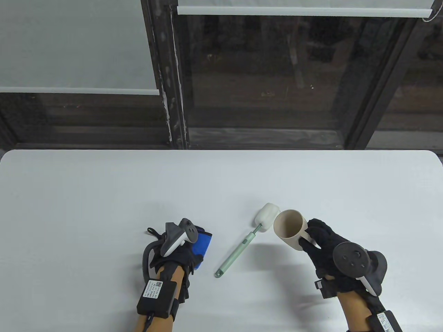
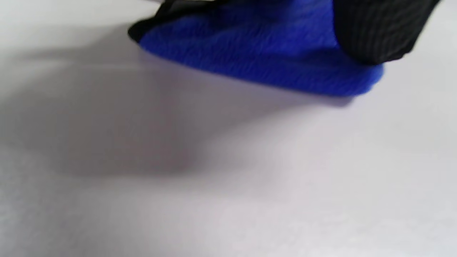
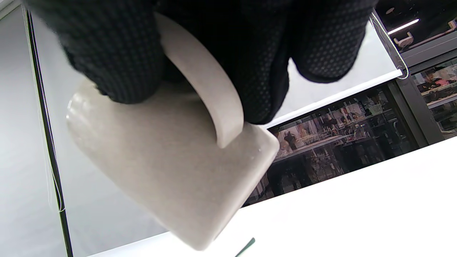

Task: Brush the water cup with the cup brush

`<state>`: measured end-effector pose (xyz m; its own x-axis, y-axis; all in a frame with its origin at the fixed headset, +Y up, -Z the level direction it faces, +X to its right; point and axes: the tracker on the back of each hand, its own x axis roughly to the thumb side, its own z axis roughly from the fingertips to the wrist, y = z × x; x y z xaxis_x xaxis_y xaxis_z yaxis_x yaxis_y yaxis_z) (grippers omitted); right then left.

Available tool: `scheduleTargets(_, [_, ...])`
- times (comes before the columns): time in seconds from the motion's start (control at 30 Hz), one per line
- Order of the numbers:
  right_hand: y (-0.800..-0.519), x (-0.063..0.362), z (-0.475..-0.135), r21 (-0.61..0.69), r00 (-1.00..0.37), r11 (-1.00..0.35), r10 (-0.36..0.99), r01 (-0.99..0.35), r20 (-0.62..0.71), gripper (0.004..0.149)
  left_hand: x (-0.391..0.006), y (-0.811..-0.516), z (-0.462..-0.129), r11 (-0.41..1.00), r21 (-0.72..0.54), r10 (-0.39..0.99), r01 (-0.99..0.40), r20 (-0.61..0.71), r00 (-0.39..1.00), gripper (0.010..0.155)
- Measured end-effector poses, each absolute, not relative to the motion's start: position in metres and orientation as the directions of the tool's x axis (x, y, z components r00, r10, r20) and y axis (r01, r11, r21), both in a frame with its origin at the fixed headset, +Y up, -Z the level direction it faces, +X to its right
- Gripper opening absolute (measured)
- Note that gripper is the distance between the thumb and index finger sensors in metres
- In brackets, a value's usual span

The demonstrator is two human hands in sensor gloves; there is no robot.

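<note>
Looking down on the white bench point(image 1: 104, 193), the right hand point(image 1: 325, 249) grips a beige water cup point(image 1: 290, 229) by its handle, tilted, mouth facing left. Just beside it lies the green-handled cup brush point(image 1: 242, 243). The left hand point(image 1: 180, 252) rests on a blue cloth point(image 1: 202, 243); its grip cannot be told.

Left wrist view: a gloved fingertip point(image 2: 375, 32) touches the cloth point(image 2: 250, 53).

Right wrist view: fingers point(image 3: 114, 53) curl around the cup's handle point(image 3: 210, 82).

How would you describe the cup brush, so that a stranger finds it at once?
On the white table, look between the two gloved hands. The cup brush lies flat there, untouched, its white sponge head beside the beige cup. Its thin green handle sets it apart.
</note>
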<state>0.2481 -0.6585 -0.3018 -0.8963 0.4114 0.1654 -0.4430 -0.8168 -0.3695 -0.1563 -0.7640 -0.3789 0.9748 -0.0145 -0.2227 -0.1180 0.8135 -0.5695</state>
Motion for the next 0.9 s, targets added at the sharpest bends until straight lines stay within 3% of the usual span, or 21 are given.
scheduleTargets(0.17, [-0.660, 0.246, -0.302, -0.356, -0.895, -0.821, 0.416, -0.447, 0.165, 0.039, -0.159, -0.771, -0.377, 0.844, -0.506, 0.042, -0.179, -0.271, 0.962, 0.072])
scheduleTargets(0.37, [-0.661, 0.243, -0.302, -0.338, -0.887, -0.821, 0.430, -0.461, 0.166, 0.040, -0.159, -0.762, -0.376, 0.873, -0.468, 0.017, -0.140, -0.258, 0.966, 0.057])
scheduleTargets(0.53, [-0.661, 0.241, -0.303, -0.322, -0.879, -0.818, 0.447, -0.477, 0.167, 0.040, -0.171, -0.744, -0.365, 0.838, -0.372, 0.323, -0.400, -0.252, 0.912, 0.058])
scheduleTargets(0.73, [-0.664, 0.236, -0.305, -0.286, -0.864, -0.816, 0.475, -0.503, 0.164, 0.040, -0.180, -0.708, -0.351, 0.763, -0.231, 0.575, -0.604, -0.184, 0.797, 0.059])
scheduleTargets(0.9, [-0.664, 0.230, -0.303, -0.244, -0.837, -0.800, 0.519, -0.548, 0.177, 0.041, -0.171, -0.689, -0.334, 0.518, -0.177, 0.844, -0.837, -0.054, 0.534, 0.060])
